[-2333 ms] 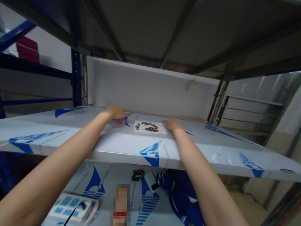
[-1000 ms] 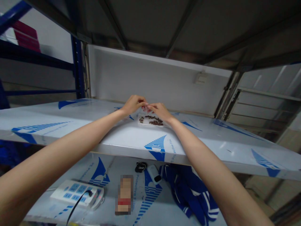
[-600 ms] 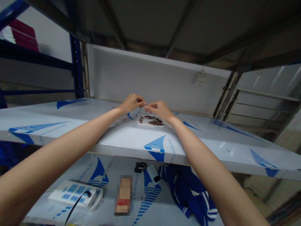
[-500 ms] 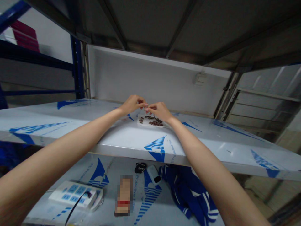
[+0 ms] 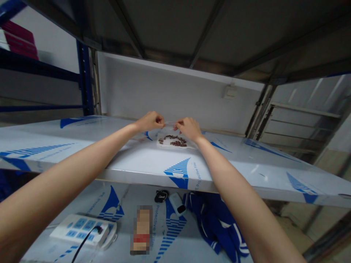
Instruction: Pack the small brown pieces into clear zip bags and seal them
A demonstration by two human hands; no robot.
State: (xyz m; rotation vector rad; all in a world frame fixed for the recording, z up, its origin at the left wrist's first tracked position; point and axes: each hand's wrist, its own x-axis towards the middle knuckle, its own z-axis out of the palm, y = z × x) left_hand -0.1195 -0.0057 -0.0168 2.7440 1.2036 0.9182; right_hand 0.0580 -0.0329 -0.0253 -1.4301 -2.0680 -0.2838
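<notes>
Both hands are at the middle of the upper shelf, pinching a thin, see-through plastic bag (image 5: 170,124) by its far edge. My left hand (image 5: 150,121) is closed, thumb and fingers together at the left end of that edge. Facing it across a small gap, my right hand (image 5: 188,128) has its fingertips closed on the right end. Small dark brown pieces (image 5: 178,141) lie just below the hands, on or inside a whitish, clear-looking layer; their exact kind is too small to tell. Some are loosely strung out in a curve, others clustered.
The film-covered upper shelf (image 5: 137,174) has a straight front edge. On the level below are a power strip (image 5: 79,230) with a black cable, a blurred-out item (image 5: 142,230), a small light-blue device (image 5: 177,204) and a blue garment with white stripes (image 5: 211,223). A metal shelf (image 5: 164,33) hangs overhead.
My hands have moved apart from nearly touching, drawing the clear plastic edge out between them. The brown pieces have shifted slightly. The whole view has moved a little.
</notes>
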